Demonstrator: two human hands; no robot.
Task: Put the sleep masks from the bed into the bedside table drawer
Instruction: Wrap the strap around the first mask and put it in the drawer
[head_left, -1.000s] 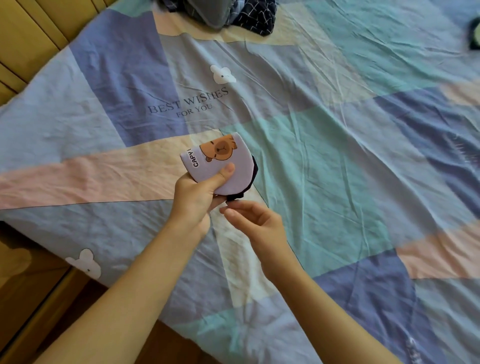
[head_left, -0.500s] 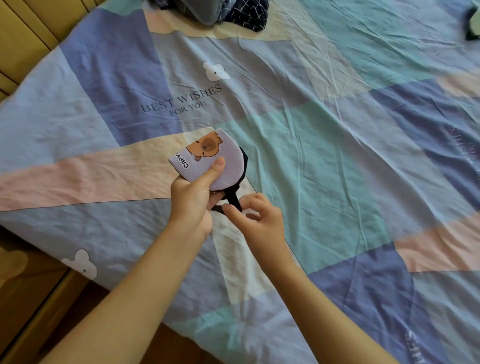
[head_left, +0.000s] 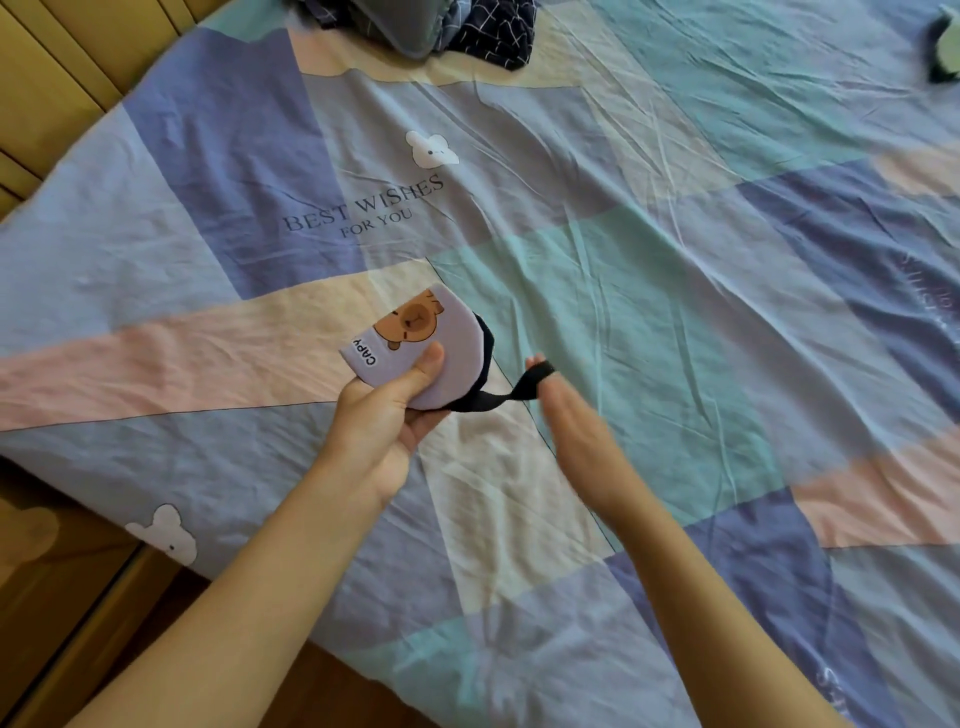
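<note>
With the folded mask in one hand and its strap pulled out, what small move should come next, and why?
Probably wrap the black strap around the folded capybara sleep mask: the left hand grips the mask and the strap is stretched over the right hand's fingers.

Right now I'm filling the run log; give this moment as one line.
left hand: holds folded sleep mask | right hand: black strap looped over fingers, pulled out | drawer: unseen
</note>
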